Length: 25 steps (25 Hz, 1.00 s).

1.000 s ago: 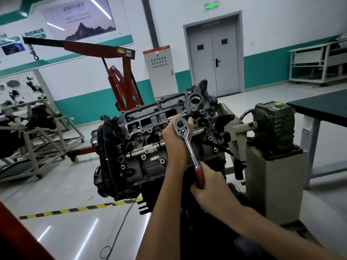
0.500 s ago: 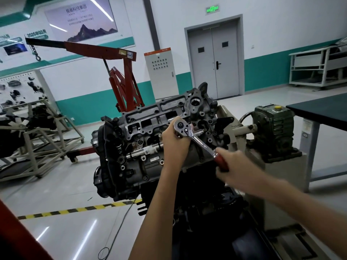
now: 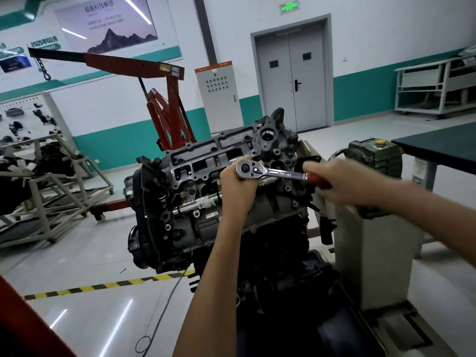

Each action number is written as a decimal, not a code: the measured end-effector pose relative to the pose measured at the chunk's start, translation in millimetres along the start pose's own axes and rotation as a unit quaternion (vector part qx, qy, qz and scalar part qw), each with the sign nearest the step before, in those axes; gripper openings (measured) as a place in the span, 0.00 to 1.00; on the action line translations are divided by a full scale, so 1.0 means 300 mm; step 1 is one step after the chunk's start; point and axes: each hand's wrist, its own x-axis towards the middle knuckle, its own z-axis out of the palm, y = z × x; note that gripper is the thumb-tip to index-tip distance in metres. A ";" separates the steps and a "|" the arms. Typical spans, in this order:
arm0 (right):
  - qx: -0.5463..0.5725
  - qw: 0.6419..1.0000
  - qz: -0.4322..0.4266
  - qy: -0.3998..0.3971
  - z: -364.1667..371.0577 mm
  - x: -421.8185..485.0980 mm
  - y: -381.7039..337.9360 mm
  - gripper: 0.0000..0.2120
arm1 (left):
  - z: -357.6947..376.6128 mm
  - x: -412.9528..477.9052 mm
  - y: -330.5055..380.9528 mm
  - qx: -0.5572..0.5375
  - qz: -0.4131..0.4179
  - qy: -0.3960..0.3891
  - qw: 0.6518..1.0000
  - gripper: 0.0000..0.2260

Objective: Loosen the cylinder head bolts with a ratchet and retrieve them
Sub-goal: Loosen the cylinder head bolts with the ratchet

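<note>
We see a glossy pale floor (image 3: 77, 266) carrying everything here. On it stands a grey pedestal (image 3: 373, 253) with a green gearbox (image 3: 371, 155) on top, and the engine (image 3: 185, 228) is held up just beside it (how it is fastened we cannot tell). A yellow-and-black striped tape (image 3: 103, 286) runs across the floor in front of the engine, and a thin black cable (image 3: 164, 300) trails from near the tape's right end and loops nearer us. Farther back stand a red hoist (image 3: 167, 119) on wheels, a pale metal frame (image 3: 51, 202) at the left, a grey cabinet (image 3: 219, 99) by the wall, and a dark-topped desk (image 3: 438, 145) at the right.
</note>
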 end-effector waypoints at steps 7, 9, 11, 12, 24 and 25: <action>0.052 0.997 0.052 0.034 0.014 -0.031 -0.077 0.09 | 0.013 -0.011 -0.007 0.019 0.019 0.034 0.999 0.19; 0.243 0.963 0.105 0.051 0.149 -0.077 -0.217 0.08 | 0.039 -0.021 -0.006 0.011 0.022 0.066 0.998 0.19; 0.386 0.905 0.151 0.098 0.257 -0.076 -0.363 0.07 | 0.052 -0.023 -0.006 -0.034 0.015 0.075 0.997 0.19; 0.428 0.881 0.160 0.120 0.293 -0.063 -0.411 0.07 | 0.052 -0.017 -0.009 -0.050 0.013 0.071 0.996 0.20; -0.115 0.991 0.011 0.075 -0.076 0.079 -0.008 0.09 | -0.001 -0.001 -0.015 0.021 0.008 0.008 1.000 0.18; -0.086 0.993 0.032 0.069 -0.033 0.045 -0.027 0.08 | 0.002 -0.007 -0.012 0.026 0.012 0.014 0.999 0.19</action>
